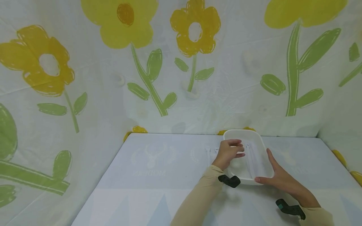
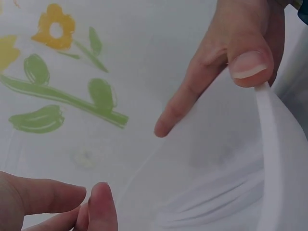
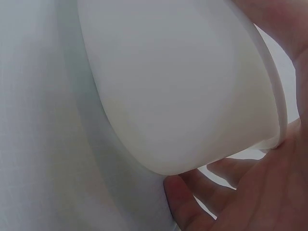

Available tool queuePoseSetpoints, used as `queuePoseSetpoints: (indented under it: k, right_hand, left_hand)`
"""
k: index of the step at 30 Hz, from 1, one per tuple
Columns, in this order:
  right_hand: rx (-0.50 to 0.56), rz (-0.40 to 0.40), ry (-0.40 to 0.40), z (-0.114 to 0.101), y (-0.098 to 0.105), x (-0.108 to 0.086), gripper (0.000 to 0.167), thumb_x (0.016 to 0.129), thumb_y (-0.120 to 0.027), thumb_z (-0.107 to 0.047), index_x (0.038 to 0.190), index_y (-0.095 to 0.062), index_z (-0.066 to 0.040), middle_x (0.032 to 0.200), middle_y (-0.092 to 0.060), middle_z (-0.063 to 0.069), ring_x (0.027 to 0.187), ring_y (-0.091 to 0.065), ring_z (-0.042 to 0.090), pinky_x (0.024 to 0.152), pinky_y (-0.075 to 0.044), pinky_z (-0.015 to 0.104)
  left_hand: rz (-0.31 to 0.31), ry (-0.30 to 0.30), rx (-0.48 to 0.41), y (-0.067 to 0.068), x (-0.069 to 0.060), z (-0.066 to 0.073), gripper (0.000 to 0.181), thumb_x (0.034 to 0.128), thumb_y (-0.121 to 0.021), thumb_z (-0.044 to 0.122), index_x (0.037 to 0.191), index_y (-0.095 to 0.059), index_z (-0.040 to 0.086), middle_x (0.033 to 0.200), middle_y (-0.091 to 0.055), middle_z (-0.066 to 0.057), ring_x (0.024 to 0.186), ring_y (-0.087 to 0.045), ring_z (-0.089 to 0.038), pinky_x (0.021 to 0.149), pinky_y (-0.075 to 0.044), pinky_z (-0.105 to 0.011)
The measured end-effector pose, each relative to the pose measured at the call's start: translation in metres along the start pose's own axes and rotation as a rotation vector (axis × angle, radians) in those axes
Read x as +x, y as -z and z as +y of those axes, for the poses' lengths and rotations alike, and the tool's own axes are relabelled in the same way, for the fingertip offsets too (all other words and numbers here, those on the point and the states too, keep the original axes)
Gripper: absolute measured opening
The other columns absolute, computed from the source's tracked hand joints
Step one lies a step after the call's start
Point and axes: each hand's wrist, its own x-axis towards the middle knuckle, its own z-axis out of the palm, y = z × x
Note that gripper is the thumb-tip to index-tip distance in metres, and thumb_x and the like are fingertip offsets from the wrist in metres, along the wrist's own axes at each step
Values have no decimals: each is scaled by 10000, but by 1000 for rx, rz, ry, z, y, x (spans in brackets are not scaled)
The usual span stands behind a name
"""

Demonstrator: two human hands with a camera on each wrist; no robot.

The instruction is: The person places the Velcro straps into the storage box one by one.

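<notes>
A white rectangular container point(image 1: 243, 169) with rounded corners stands at the right of the table. Inside it lie several long, thin white pieces point(image 1: 250, 160), their kind unclear. My right hand point(image 1: 282, 179) grips the container's near right corner, thumb on the rim and the other fingers along the outer side, as the right wrist view also shows. Over the container's left part hovers my left hand point(image 1: 228, 152), its fingers loosely bent, with nothing seen between them. In the left wrist view its fingertips point(image 2: 102, 204) are apart from the right hand.
Thin whitish pieces point(image 1: 212, 152) lie on the table just left of the container, partly behind the left hand. The pale table point(image 1: 141, 175) has faint printed patterns. White cloth point(image 1: 226, 94) with yellow flowers hangs behind it and on both sides.
</notes>
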Motion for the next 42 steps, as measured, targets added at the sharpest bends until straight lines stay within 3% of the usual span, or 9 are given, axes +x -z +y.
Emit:
queuePoseSetpoints:
  k: [7, 13, 20, 33, 42]
  right_hand:
    - [16, -19, -9, 0, 3, 1, 1357, 856, -804, -440, 1589, 303, -157, 1662, 169, 345, 1475, -64, 683, 1103, -199, 866]
    - [34, -24, -9, 0, 2, 0, 1354, 857, -806, -419, 1587, 307, -169, 1658, 192, 338, 1479, -24, 684, 1097, -171, 877]
    - [34, -21, -11, 0, 3, 2, 1359, 855, -804, -432, 1587, 309, -167, 1660, 193, 335, 1483, -25, 678, 1101, -172, 876]
    - [23, -16, -23, 0, 3, 2, 1372, 848, -811, -444, 1586, 312, -168, 1657, 208, 329, 1487, -3, 673, 1100, -159, 878]
    - [55, -22, -3, 1, 2, 0, 1358, 852, -813, -402, 1590, 307, -187, 1662, 209, 323, 1493, 16, 668, 1097, -143, 884]
  left_hand:
    - [6, -47, -36, 23, -3, 14, 282, 880, -707, -64, 1142, -756, 29, 951, -688, -24, 810, -686, -128, 786, -673, -339]
    - [-4, -87, -50, 48, -11, 27, 294, 909, -705, -35, 1200, -732, 3, 1015, -697, -51, 839, -700, -111, 827, -666, -327]
    - [25, -141, -12, 73, -22, 37, 308, 947, -708, 37, 1255, -713, 24, 1075, -711, -73, 875, -700, -109, 859, -661, -340]
    - [126, -153, -18, 105, -31, 31, 295, 951, -703, 32, 1244, -714, 1, 1055, -699, -69, 868, -705, -103, 833, -661, -304]
    - [173, -143, -24, 121, -35, 19, 289, 951, -677, -2, 1238, -709, -21, 1019, -681, -55, 859, -695, -105, 825, -659, -290]
